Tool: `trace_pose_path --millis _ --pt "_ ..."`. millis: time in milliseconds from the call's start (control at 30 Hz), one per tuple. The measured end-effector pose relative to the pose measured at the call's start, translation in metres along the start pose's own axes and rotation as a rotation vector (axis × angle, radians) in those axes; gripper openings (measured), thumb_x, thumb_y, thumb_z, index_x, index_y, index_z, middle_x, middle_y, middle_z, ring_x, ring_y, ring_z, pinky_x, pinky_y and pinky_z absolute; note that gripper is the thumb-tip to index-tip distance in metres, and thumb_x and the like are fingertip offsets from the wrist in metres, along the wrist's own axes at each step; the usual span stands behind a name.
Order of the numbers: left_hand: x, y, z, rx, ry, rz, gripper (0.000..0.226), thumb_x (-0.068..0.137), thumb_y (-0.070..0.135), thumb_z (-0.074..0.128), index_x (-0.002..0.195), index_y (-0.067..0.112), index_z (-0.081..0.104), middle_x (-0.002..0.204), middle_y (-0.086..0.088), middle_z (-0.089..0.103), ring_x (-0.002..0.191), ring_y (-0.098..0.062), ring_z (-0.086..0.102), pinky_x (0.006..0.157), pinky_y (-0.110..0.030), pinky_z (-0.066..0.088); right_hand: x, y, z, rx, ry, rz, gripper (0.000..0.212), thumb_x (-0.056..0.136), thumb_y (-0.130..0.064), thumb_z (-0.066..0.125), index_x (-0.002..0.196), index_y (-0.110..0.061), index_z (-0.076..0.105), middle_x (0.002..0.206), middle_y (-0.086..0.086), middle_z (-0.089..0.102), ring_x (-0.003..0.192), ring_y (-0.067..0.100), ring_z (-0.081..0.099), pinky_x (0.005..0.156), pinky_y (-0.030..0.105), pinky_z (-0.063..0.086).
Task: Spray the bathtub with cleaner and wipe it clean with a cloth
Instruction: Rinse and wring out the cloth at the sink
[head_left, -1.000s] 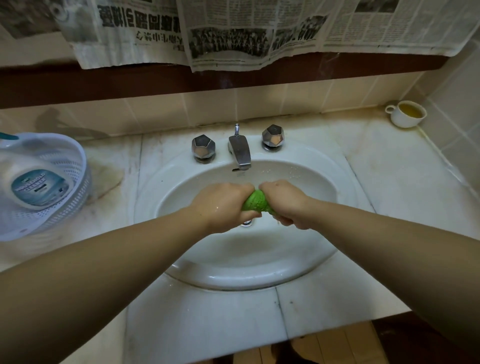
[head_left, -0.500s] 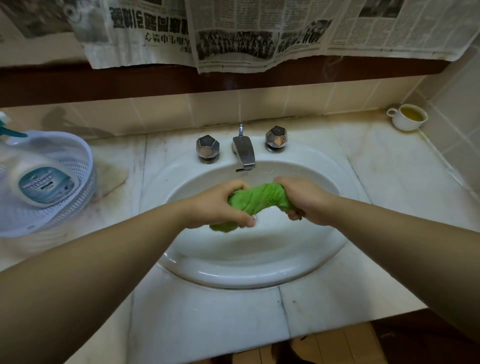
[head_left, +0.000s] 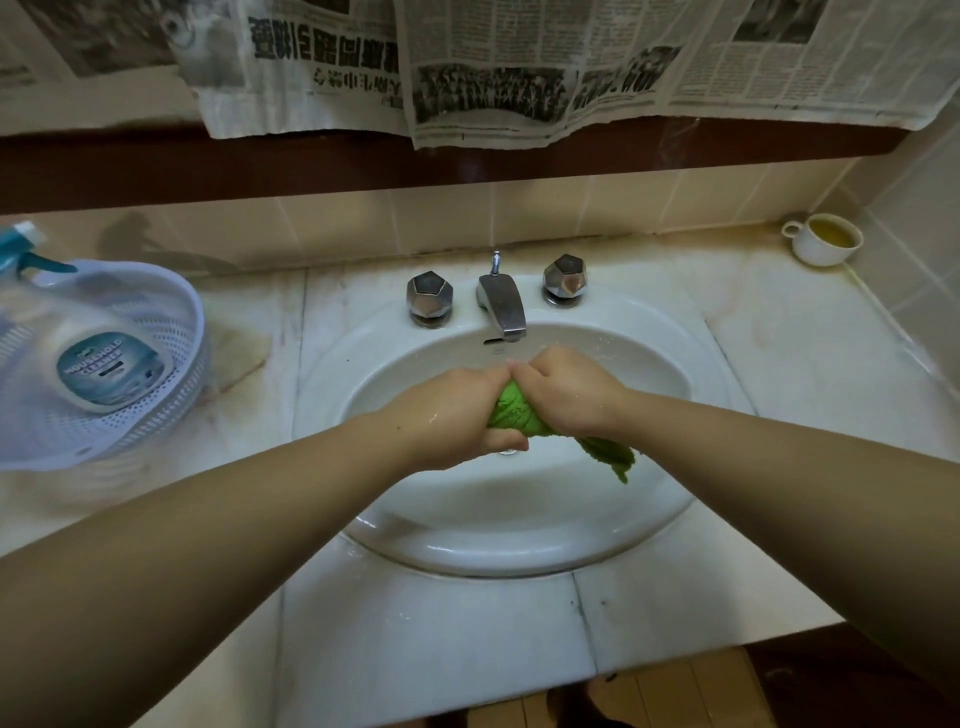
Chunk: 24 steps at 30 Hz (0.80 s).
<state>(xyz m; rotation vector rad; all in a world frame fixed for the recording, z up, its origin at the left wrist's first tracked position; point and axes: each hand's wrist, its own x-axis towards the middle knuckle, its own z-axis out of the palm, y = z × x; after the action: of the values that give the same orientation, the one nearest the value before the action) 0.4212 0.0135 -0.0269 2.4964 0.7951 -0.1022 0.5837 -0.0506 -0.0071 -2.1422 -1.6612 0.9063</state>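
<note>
The green cloth (head_left: 511, 413) is bunched into a tight wad over the bowl of the sink (head_left: 519, 519), just in front of the faucet (head_left: 501, 304) and roughly above the drain, with one loose tail hanging out to the right below the right wrist. Both hands are clenched round it: the left hand (head_left: 457, 410) grips the near and left part of the wad, the right hand (head_left: 569, 392) grips the part nearer the faucet, and their knuckles meet. The step in hand looks like wringing the cloth out. To do it well, the two fists should turn in opposite directions while staying low over the bowl, so the water falls into the sink and not onto the counter (head_left: 753, 364). The hanging tail ought to be gathered into the grip, or it will stay sodden. No water appears to run from the faucet, though at this size a thin stream would be hard to make out. Well to the left of the faucet, the cleaner bottle (head_left: 104, 364) lies on its side in a white perforated basket (head_left: 171, 415). A cup (head_left: 826, 241) of yellowish liquid stands in the counter's far right corner, and newspaper (head_left: 493, 67) hangs above the faucet.
</note>
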Motion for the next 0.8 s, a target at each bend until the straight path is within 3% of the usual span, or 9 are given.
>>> trace_pose_path --millis 67,167,267,400,533,633,700,733,800 --pt "-0.004 -0.006 -0.003 0.152 0.063 0.046 0.055 0.089 0.063 0.066 0.129 0.030 0.050 0.116 0.002 0.068 0.101 -0.024 0.062 0.077 -0.038 0.049 0.001 -0.007 0.000 0.095 -0.037 0.082 0.047 0.105 -0.024 0.041 0.060 -0.015 0.050 0.060 0.004 0.051 0.057 0.020 0.047 0.056 0.033 0.034" --pt "-0.008 -0.012 -0.010 0.343 0.112 0.155 0.054 0.092 0.073 0.051 0.113 0.023 0.053 0.108 0.001 0.070 0.099 -0.028 0.065 0.068 -0.036 0.040 0.003 -0.015 0.004 0.167 -0.111 0.203 0.037 0.101 -0.018 0.041 0.067 -0.014 0.054 0.067 0.007 0.054 0.061 0.022 0.048 0.060 0.032 0.038" --pt "-0.010 -0.013 -0.016 0.424 0.107 0.202 0.055 0.094 0.074 0.043 0.112 0.022 0.055 0.106 -0.001 0.071 0.099 -0.030 0.065 0.066 -0.034 0.028 0.002 -0.022 0.010 0.290 -0.185 0.328 0.032 0.099 -0.012 0.041 0.070 -0.013 0.055 0.060 0.007 0.055 0.049 0.019 0.049 0.050 0.025 0.039" --pt "-0.012 -0.027 -0.014 0.338 0.273 0.375 0.049 0.093 0.065 0.058 0.096 0.017 0.063 0.081 -0.006 0.071 0.074 -0.036 0.066 0.059 -0.030 0.026 0.003 -0.027 0.014 0.515 -0.240 0.454 0.031 0.097 -0.013 0.043 0.068 -0.013 0.053 0.051 0.006 0.048 0.038 0.016 0.039 0.045 0.022 0.031" --pt "-0.015 -0.023 -0.018 0.314 0.137 0.209 0.041 0.097 0.069 0.045 0.094 0.029 0.052 0.095 0.000 0.069 0.089 -0.028 0.062 0.063 -0.035 0.025 0.000 -0.030 0.014 0.545 -0.234 0.478 0.029 0.098 -0.015 0.047 0.072 -0.010 0.058 0.055 0.008 0.052 0.041 0.017 0.043 0.047 0.024 0.034" --pt "-0.015 -0.030 -0.020 -0.055 -0.010 0.135 0.030 0.092 0.069 0.057 0.082 0.042 0.048 0.086 0.007 0.064 0.084 -0.021 0.061 0.067 -0.040 0.045 -0.002 -0.031 0.007 0.505 -0.188 0.422 0.031 0.101 -0.030 0.052 0.085 -0.009 0.069 0.065 0.008 0.063 0.049 0.018 0.055 0.050 0.026 0.043" --pt "-0.015 -0.040 -0.023 -0.512 -0.121 0.049 0.045 0.076 0.071 0.073 0.092 0.030 0.063 0.087 -0.006 0.069 0.080 -0.023 0.067 0.074 -0.046 0.056 -0.005 -0.032 0.003 0.332 -0.121 0.307 0.040 0.102 -0.040 0.052 0.084 -0.010 0.071 0.073 0.006 0.068 0.061 0.018 0.060 0.060 0.032 0.047" --pt "-0.017 -0.045 -0.025 -0.730 -0.213 -0.050 0.059 0.070 0.070 0.077 0.099 0.020 0.066 0.093 -0.013 0.069 0.085 -0.023 0.067 0.078 -0.047 0.053 -0.007 -0.035 0.002 0.217 -0.069 0.211 0.043 0.104 -0.041 0.049 0.080 -0.011 0.068 0.072 0.001 0.067 0.065 0.014 0.059 0.065 0.035 0.046" --pt "-0.021 -0.052 -0.028 -1.039 -0.455 -0.215 0.062 0.072 0.067 0.073 0.111 0.018 0.069 0.114 -0.014 0.069 0.106 -0.027 0.067 0.090 -0.048 0.050 -0.011 -0.040 0.005 0.055 0.034 0.015 0.045 0.107 -0.038 0.043 0.074 -0.013 0.061 0.064 -0.008 0.060 0.062 0.007 0.053 0.066 0.036 0.042"
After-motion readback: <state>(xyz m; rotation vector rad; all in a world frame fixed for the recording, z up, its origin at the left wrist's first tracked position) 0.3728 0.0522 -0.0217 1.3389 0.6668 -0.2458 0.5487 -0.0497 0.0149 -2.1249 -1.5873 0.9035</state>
